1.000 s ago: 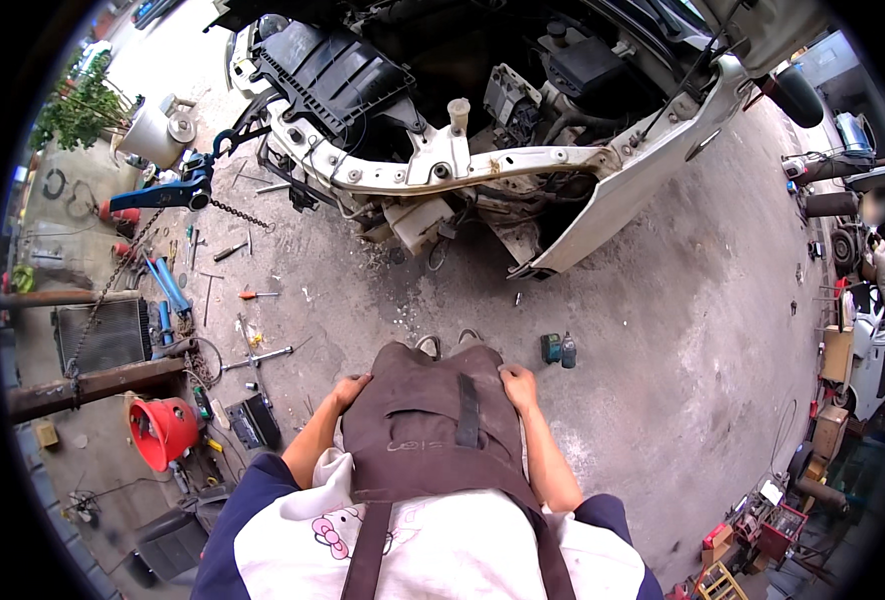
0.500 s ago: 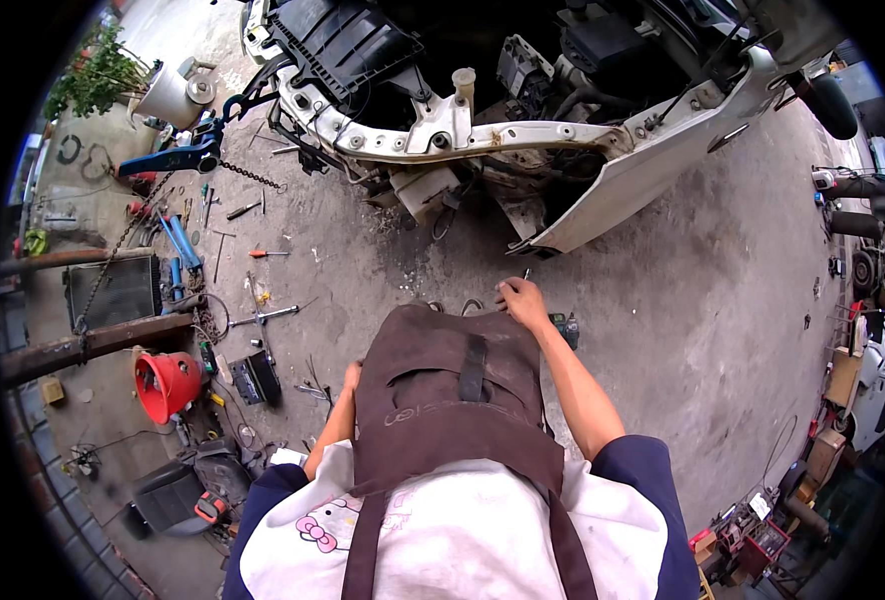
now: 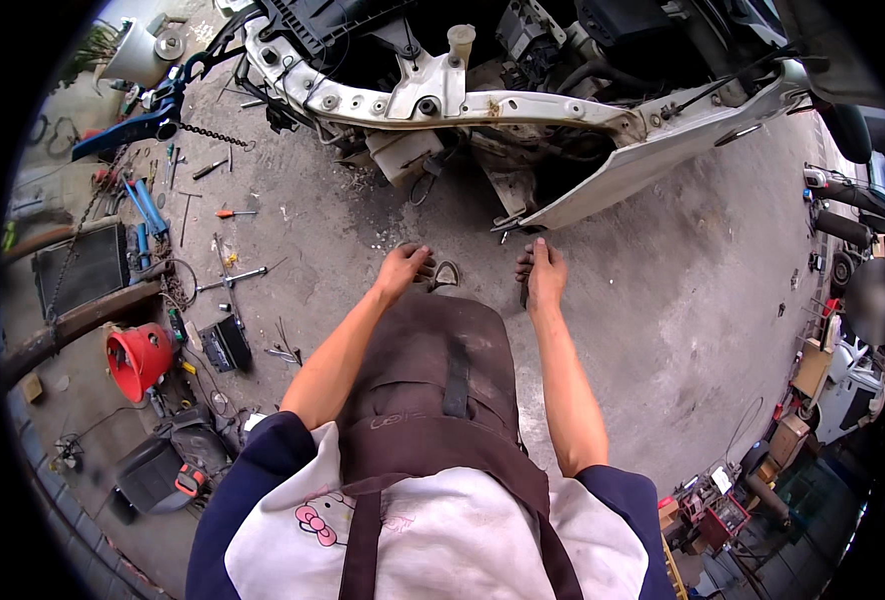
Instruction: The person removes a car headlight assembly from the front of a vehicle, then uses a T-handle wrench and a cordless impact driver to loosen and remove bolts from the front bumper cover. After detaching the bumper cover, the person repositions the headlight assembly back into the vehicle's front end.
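My left hand (image 3: 405, 268) is in front of my apron (image 3: 433, 340), its darkened fingers curled inward. Whatever it may hold is hidden. Level with it on the right, my right hand (image 3: 542, 274) has bent fingers and the thumb pointing forward. A dark narrow piece shows under its fingers, too little of it to name. Just ahead of that hand is the lower corner of a white car fender (image 3: 603, 190). Neither hand visibly touches the car. The car's front frame (image 3: 503, 106) is exposed, with a white reservoir (image 3: 403, 152) hanging below it.
Hand tools lie on the left floor, among them an orange-handled screwdriver (image 3: 235, 213) and a cross wrench (image 3: 233, 280). Nearby are a red bucket (image 3: 141, 362), a black battery (image 3: 227, 345) and a car seat (image 3: 153, 472). Parts and boxes (image 3: 788, 440) line the right side.
My left hand has come up from beside the apron to its front. The right hand has moved forward and turned thumb-up. The view has shifted, bringing a shoe into sight.
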